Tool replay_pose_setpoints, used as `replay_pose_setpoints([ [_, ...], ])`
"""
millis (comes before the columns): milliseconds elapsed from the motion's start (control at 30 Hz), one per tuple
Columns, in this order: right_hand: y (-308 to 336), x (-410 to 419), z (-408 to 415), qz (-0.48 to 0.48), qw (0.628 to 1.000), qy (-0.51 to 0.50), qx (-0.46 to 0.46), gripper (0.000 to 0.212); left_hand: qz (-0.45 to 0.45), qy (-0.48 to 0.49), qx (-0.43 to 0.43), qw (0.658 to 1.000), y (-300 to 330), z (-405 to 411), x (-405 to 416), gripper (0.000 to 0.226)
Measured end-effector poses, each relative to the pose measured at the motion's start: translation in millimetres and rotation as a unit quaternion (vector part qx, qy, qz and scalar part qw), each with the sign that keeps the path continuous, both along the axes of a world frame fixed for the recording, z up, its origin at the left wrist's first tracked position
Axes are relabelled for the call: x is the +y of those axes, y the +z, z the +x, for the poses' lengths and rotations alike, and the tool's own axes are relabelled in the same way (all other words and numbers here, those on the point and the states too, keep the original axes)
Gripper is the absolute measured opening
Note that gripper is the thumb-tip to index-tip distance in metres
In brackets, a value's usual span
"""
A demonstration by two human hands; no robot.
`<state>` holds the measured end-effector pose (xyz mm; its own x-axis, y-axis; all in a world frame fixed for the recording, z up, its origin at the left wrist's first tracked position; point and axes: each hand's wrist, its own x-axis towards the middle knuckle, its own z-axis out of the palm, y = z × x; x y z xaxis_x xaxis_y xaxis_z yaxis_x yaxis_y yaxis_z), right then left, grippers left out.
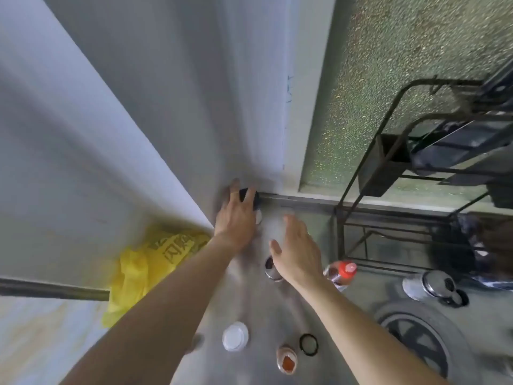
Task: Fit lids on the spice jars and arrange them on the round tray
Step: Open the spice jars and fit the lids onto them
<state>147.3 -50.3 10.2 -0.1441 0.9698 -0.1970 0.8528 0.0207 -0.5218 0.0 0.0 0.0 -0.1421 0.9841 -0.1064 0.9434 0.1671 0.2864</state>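
Left hand (236, 215) reaches to the far corner where wall meets table (302, 309); its fingers curl over a black lid (251, 198) sitting on a pale jar (258, 216), though blur hides how firm the grip is. Right hand (294, 245) hovers flat, fingers straight, holding nothing, above an open steel jar (271, 269) with dark contents.

Progress looks early. Still uncapped: the steel jar and a jar of orange spice (287, 359) near the front edge. A loose black ring lid (308, 344) lies just beside the orange jar, unfitted. A white-lidded jar (235, 336) stands capped to its left. A red-capped bottle (340, 273) stands right of the right wrist.

No round tray is plainly visible, so nothing reads as arranged yet. Remaining, by my judgement: cap the open jars, find the tray, place all.
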Motion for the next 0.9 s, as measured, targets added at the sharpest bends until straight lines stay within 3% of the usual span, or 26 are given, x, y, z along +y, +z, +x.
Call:
replay_pose_setpoints([
  [200,-12,14,-4,-0.008,0.999,-0.027,0.024,0.053,-0.069,-0.028,-0.023,0.997,-24,-14,30,0.049],
  [333,-15,19,-4,-0.006,0.999,-0.027,0.046,0.055,-0.039,-0.017,-0.032,0.999,-20,-14,26,0.042],
  [600,-10,14,-16,-0.001,0.992,-0.003,0.125,0.044,0.057,-0.034,-0.025,0.997,33,4,-31,0.043],
  [900,-10,-42,1,0.080,0.974,0.125,0.170,0.052,0.052,0.001,-0.013,0.999,41,3,-130,0.048],
])
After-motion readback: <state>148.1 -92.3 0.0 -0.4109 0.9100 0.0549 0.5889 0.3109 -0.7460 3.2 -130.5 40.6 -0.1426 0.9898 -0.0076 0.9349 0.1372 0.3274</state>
